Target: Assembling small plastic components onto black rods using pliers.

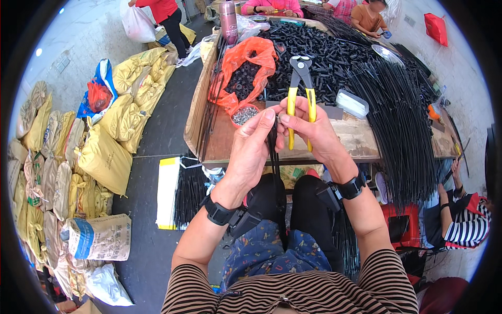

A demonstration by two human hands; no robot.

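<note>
Both my hands meet over the near edge of the wooden table. My left hand (252, 145) is closed on several thin black strips (275, 167) that hang down between my knees. Pliers with yellow handles (311, 97) lie in my right hand (320, 137), their dark jaws pointing away from me, the handles somewhat apart. The right thumb and forefinger also pinch close to the top of the strips, at the left fingertips. Whatever tiny piece sits there is too small to make out.
On the table (219, 149) are an orange-red plastic bag (264, 52) of black parts, a tub of small metal pieces (244, 115), a heap of black parts (324, 63), a clear box (352, 103) and long black strips (397, 125). Yellow sacks (104, 157) line the left; people sit around.
</note>
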